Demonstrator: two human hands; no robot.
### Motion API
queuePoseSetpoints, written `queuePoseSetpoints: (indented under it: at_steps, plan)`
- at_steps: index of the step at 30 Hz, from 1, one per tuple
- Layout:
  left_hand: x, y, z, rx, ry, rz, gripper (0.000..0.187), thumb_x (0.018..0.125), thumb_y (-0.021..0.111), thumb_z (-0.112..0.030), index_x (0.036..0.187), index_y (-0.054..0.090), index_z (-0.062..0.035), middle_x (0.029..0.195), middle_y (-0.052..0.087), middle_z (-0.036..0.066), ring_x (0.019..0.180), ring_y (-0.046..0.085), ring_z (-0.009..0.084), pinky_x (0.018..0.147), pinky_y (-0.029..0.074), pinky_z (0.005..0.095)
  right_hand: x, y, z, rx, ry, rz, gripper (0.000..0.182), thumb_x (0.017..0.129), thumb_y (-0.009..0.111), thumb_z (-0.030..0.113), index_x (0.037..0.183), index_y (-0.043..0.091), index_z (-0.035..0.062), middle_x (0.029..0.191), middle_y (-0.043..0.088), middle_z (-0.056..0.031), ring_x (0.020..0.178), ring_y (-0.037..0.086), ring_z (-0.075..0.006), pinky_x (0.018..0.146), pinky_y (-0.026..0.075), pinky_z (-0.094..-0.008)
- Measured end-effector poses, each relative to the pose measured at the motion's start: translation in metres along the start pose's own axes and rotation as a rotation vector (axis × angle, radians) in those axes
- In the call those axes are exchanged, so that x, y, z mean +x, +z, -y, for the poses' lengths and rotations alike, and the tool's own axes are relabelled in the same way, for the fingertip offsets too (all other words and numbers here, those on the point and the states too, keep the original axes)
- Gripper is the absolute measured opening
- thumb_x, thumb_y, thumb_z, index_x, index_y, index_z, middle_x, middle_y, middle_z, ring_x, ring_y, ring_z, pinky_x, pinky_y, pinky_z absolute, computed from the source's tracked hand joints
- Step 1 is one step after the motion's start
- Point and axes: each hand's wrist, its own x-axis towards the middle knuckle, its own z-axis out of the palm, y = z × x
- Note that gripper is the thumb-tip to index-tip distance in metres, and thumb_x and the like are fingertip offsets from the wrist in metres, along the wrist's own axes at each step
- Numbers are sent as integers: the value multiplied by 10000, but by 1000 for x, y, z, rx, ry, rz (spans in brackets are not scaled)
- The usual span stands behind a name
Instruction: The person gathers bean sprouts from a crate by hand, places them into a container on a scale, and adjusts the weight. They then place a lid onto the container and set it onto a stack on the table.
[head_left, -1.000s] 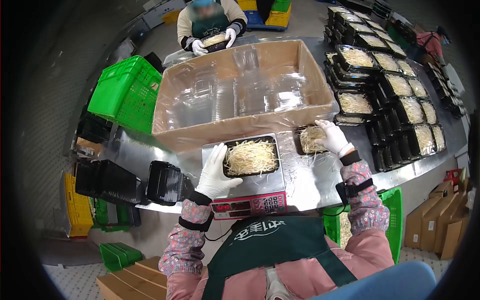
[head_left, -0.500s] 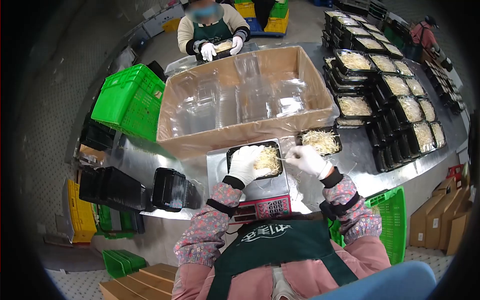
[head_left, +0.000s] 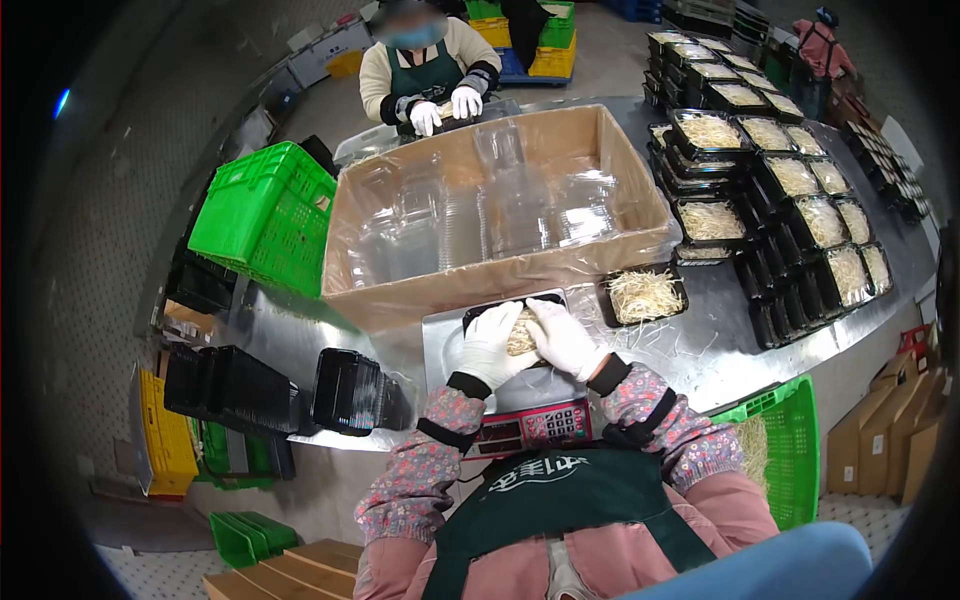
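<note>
My left hand (head_left: 489,345), in a white glove, lies over the left side of a black plastic tray (head_left: 472,313), its fingers curved around the bean sprouts (head_left: 521,335). From the right, my right hand (head_left: 564,341), also gloved, presses its fingers against the same sprouts. Both hands cover much of the tray and hide the fingertips in part. The tray rests on the metal plate of a digital scale (head_left: 435,350) with a red keypad panel. Just right of it stands a second tray of bean sprouts (head_left: 646,296), heaped above its rim, with loose strands nearby.
A large carton of clear lids (head_left: 400,285) stands beyond the scale. Stacked empty black trays (head_left: 345,390) are at the left, near a green crate (head_left: 265,220). Filled, covered packs (head_left: 800,175) pile up at the right. A co-worker (head_left: 430,75) handles a tray across the table.
My right hand has moved left from beside the tray onto the sprouts, and the strand it pinched no longer shows. My left hand stays on the tray. The view has shifted slightly.
</note>
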Motion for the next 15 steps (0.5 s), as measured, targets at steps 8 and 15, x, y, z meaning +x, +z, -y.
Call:
queuePoseSetpoints:
  at_steps: [8,15]
  plan:
    - [-7,-1,23,-33,-152,-43,660,610,855,-283,1168,603,-37,1127,632,149,1064,593,329,941,474,419,14,-2,16,167,23,80,396,964,504,225,1234,569,-57,1174,622,-261,1138,577,-383,1013,435,-418]
    - [-63,-43,77,106,-363,-78,717,668,804,-326,1278,542,-57,1261,562,153,1180,504,351,999,412,449,-49,28,21,-249,-173,267,592,925,562,385,1401,451,50,1421,464,-183,1359,379,-376,1097,289,-552]
